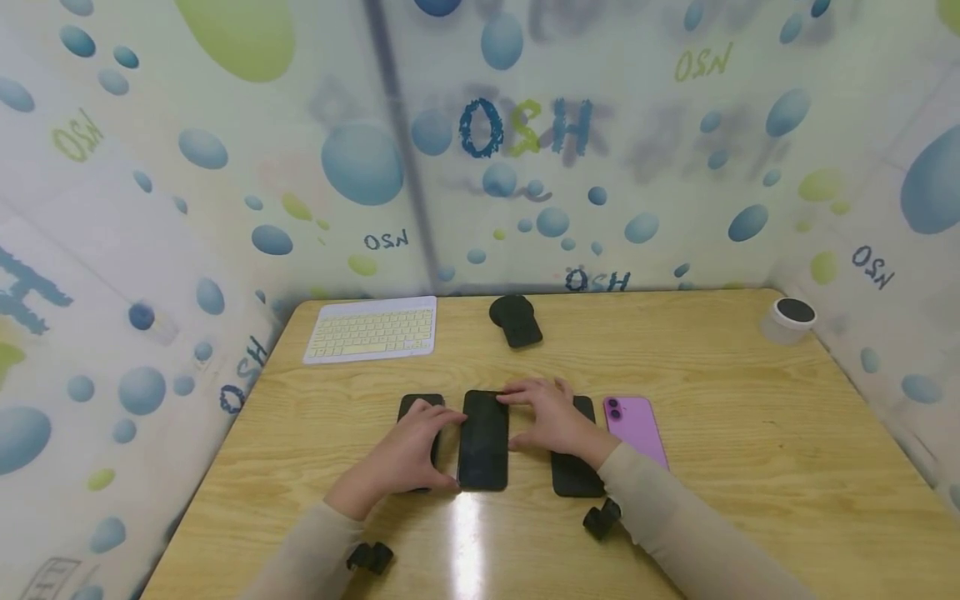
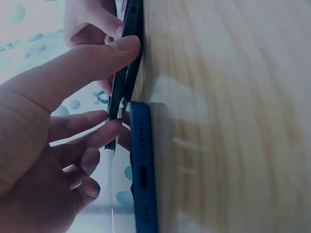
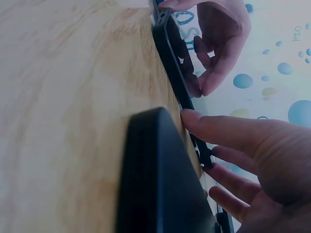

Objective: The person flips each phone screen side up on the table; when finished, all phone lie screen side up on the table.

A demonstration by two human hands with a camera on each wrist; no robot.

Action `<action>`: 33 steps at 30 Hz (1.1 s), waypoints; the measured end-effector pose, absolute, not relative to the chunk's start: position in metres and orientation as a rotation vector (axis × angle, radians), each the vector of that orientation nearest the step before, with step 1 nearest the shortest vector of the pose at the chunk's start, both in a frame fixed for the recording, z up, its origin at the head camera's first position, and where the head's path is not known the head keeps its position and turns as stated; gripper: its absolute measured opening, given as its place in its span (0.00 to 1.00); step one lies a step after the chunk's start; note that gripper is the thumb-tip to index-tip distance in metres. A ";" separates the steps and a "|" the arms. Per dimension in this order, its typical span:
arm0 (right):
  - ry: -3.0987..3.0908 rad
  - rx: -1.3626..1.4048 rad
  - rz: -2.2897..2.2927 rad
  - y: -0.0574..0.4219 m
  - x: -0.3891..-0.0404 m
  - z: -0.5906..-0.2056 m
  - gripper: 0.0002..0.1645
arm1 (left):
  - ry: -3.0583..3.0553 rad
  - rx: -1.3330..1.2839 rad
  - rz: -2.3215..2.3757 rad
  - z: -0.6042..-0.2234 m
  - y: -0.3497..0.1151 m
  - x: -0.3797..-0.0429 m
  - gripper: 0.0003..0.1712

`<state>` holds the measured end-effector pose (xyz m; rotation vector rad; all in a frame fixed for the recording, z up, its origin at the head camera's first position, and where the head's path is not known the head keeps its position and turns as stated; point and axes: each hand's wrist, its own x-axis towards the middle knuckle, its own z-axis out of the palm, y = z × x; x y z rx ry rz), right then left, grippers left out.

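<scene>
A black smartphone (image 1: pixel 483 446) lies in the middle of a row of phones on the wooden table, its dark screen up. My left hand (image 1: pixel 408 450) holds its left side, with the thumb at the lower corner and a fingertip higher on the edge. At its right side my right hand (image 1: pixel 551 417) grips it, thumb on the long edge and fingers at the upper corner. Under the left hand lies another phone, partly covered, with a blue edge (image 2: pixel 142 170) in the left wrist view. A second black phone (image 1: pixel 576 479) sits partly beneath the right hand and wrist.
To the right lies a pink-purple phone (image 1: pixel 636 425), back up, partly behind the right sleeve. Farther back are a white keyboard (image 1: pixel 372 329), a black stand-like object (image 1: pixel 517 321) and a white cup-shaped container (image 1: pixel 789 321) near the right edge. Patterned walls enclose the table (image 1: pixel 750 400).
</scene>
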<state>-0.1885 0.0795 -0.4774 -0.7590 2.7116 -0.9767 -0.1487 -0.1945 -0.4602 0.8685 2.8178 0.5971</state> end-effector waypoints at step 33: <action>2.940 -0.738 -0.842 0.183 -0.164 -0.472 0.31 | 2.782 1.074 0.424 -0.454 -0.113 -0.153 0.45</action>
